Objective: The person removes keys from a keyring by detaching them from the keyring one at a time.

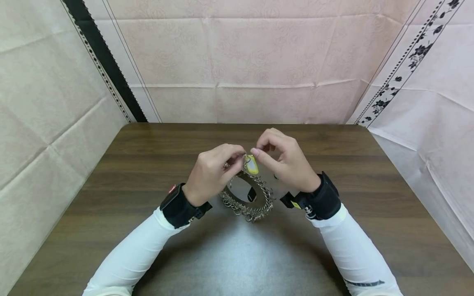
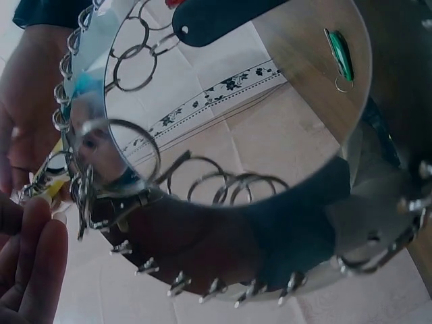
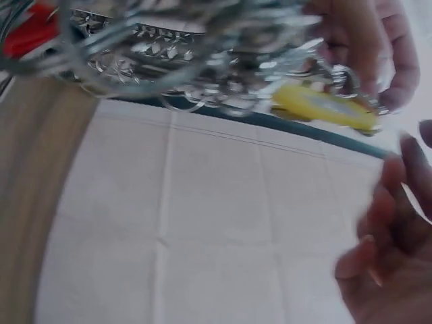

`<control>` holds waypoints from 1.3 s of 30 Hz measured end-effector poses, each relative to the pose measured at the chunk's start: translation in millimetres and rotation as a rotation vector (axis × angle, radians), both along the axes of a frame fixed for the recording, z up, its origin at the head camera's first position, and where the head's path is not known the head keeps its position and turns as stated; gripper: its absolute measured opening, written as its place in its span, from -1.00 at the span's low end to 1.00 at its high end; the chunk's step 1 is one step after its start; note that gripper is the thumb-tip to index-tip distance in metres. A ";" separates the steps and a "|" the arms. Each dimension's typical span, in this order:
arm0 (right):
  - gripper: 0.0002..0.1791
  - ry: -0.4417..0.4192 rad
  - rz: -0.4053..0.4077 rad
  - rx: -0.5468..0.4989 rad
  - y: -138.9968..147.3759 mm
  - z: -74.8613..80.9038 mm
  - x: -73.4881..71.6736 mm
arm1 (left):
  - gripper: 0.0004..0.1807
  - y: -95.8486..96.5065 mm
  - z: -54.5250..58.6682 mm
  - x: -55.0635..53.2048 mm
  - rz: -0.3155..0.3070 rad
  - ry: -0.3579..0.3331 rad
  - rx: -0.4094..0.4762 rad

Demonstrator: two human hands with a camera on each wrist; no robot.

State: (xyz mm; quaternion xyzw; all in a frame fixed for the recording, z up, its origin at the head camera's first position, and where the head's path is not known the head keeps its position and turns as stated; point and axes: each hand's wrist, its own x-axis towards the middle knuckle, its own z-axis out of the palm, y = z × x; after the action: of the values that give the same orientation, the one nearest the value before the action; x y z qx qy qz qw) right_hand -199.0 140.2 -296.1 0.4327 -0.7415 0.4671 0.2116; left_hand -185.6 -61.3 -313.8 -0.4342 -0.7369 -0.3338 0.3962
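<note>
A broad, shiny metal ring (image 1: 266, 198), its edge lined with many small key rings, hangs below my hands over the table. My left hand (image 1: 216, 169) pinches a small metal ring and chain beside a yellow key tag (image 1: 252, 165). In the right wrist view, the tag (image 3: 324, 108) sticks out just past the left fingertips. My right hand (image 1: 286, 158) is bent beside the tag, thumb and forefinger close to its upper end. Its relaxed fingers (image 3: 381, 223) appear apart from the tag, with nothing between them. A dark tag (image 2: 209, 23) shows through the big ring's opening.
A green key tag (image 2: 341, 57) with a small ring lies on the wooden table (image 1: 177, 255), mostly hidden by my right hand in the head view. A red piece (image 3: 30, 30) shows among the rings. Pale patterned cloth (image 1: 259, 53) hangs behind and along both sides.
</note>
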 end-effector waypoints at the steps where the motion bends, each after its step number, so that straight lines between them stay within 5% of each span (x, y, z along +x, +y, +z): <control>1: -0.92 0.006 -0.004 0.028 -0.2 0.8 1.9 | -0.90 -0.2 -0.2 -0.3 0.009 0.000 0.004; 10: -0.95 -0.014 -0.032 0.141 -6.6 -1.1 5.9 | -0.90 -1.2 -0.1 -0.8 0.060 0.014 0.027; 17: -0.89 -0.144 -0.016 0.055 -12.0 -5.7 7.2 | -0.91 -0.3 0.7 -0.6 0.072 0.010 0.037; 25: -0.90 -0.180 0.023 -0.068 -18.6 -10.7 9.8 | -0.91 0.6 0.6 -0.6 0.073 0.004 0.075; 39: -0.94 -0.238 0.086 -0.163 -22.4 -10.6 14.3 | -0.90 1.2 4.2 3.7 0.004 -0.103 0.164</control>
State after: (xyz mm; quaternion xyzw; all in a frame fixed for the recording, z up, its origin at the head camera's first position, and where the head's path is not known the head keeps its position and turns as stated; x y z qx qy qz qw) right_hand -184.7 117.8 -306.7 0.3871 -0.7018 0.5822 0.1365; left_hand -181.8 -60.2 -309.6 -0.3808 -0.7275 -0.4142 0.3926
